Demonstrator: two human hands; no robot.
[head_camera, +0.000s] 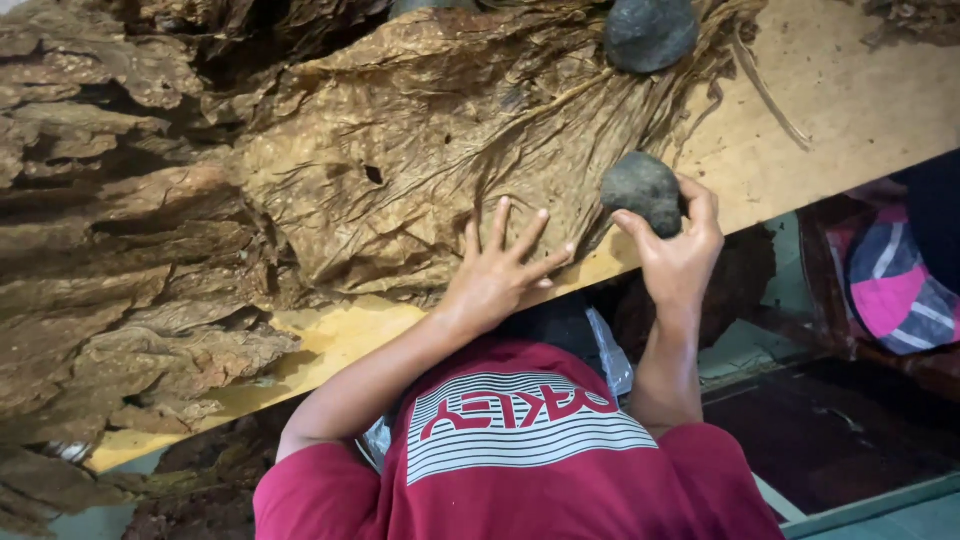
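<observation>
A large dried brown leaf (420, 150) lies spread flat on a pale wooden board (850, 100). My left hand (500, 270) presses palm down on the leaf's near edge, fingers spread. At the board's near edge, just right of the leaf's stem end, my right hand (680, 250) grips a rounded dark grey stone (640, 188). The stone touches or sits just above the leaf's edge. A second, similar grey stone (650, 32) rests on the leaf farther back.
Crumpled stacks of dried brown leaves (110, 250) fill the board's left side and hang over its front. More dark leaves (740, 280) lie under the board. A person's pink and grey striped cloth (900, 285) shows at the right. My red shirt (520, 450) fills the bottom.
</observation>
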